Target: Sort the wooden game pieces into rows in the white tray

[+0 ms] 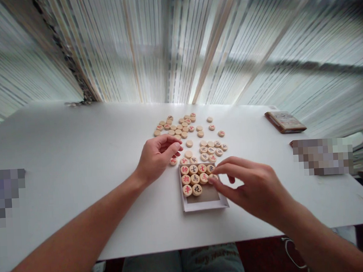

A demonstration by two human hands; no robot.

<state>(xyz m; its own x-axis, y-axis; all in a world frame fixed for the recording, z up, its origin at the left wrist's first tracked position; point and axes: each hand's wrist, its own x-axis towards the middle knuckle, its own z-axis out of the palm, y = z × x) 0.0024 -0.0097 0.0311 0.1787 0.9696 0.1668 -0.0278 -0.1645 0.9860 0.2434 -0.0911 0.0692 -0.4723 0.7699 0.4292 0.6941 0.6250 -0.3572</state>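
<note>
A shallow white box (205, 206) holds Chinese chess pieces (195, 179) in rows, faces up, with red or black characters. Its lower right part shows a bare brown bottom. My right hand (247, 177) reaches in from the right, thumb and index finger closed round a Chinese chess piece (213, 177) at the right end of the second row. Beyond the box's far left corner, my left hand (158, 155) hovers beside loose pieces (189, 143). Its fingers curl in toward the thumb; whether anything is between them is hidden.
More loose pieces (178, 131) lie scattered on the white table (113, 220) behind the box, some face up, some blank side up. A brown-edged flat box (285, 121) rests at the far right, near a blurred-out object (324, 156). A string curtain (152, 48) hangs behind the table.
</note>
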